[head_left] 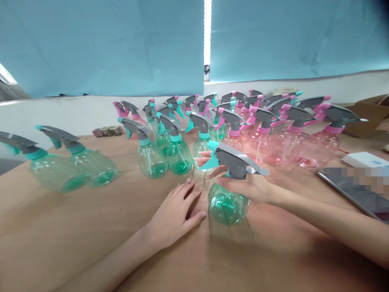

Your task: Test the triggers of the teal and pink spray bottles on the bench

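Note:
My right hand is closed around the neck of a green spray bottle with a grey and teal trigger head, slightly tilted. My left hand lies palm down on the wooden table, fingers stretched out and nothing in them, to the left of that bottle. Just beyond my hands stand more green spray bottles. Pink spray bottles crowd the table to their right and behind. Two green spray bottles are at the left, apart from the group.
At the right edge lie a phone-like dark slab and a white box-shaped item. An open cardboard box sits behind them. Small stacked blocks rest near the wall. Blue curtains hang at the back.

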`<action>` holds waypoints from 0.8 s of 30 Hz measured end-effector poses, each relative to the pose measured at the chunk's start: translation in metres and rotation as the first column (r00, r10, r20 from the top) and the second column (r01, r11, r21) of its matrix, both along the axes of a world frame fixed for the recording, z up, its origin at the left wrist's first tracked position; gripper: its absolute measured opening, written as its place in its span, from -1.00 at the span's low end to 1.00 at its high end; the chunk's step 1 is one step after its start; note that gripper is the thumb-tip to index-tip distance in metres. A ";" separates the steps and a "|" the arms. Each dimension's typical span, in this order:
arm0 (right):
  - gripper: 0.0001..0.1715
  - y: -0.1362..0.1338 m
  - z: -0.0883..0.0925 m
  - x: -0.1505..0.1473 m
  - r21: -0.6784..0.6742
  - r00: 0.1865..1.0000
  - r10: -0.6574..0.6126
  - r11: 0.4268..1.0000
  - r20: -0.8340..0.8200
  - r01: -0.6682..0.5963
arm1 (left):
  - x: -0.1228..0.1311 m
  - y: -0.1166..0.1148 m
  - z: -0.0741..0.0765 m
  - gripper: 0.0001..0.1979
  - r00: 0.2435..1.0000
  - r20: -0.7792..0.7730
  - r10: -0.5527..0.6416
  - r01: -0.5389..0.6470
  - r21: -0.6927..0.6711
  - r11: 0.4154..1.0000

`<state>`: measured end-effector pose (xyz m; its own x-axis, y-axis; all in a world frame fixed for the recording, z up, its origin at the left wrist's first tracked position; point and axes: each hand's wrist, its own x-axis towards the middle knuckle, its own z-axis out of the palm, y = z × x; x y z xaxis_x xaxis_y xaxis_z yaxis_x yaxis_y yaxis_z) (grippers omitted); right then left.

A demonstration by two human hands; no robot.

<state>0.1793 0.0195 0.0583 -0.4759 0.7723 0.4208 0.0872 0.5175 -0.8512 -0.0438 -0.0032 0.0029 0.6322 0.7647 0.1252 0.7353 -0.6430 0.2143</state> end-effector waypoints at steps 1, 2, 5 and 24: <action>-0.69 0.000 0.000 0.000 -0.001 1.000 0.007 1.000 -0.010 -0.007 | 0.000 0.000 0.000 -0.49 1.000 0.006 0.000 0.000 0.000 1.000; -0.67 0.000 0.000 0.000 0.002 0.999 0.019 1.000 -0.026 -0.019 | 0.000 0.000 0.000 -0.49 1.000 0.012 -0.001 0.001 -0.001 1.000; -0.61 0.000 0.000 -0.001 0.005 0.997 0.043 0.999 -0.059 -0.043 | 0.000 0.000 -0.001 -0.49 1.000 0.015 -0.008 0.008 -0.001 1.000; -0.90 -0.003 0.009 -0.001 0.002 0.997 -0.062 0.998 0.042 0.062 | -0.001 0.000 -0.001 -0.46 1.000 -0.014 -0.004 0.004 -0.004 1.000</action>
<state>0.1784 0.0165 0.0676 -0.4448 0.8004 0.4018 0.1549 0.5106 -0.8457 -0.0443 -0.0029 0.0021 0.6370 0.7625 0.1132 0.7356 -0.6452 0.2064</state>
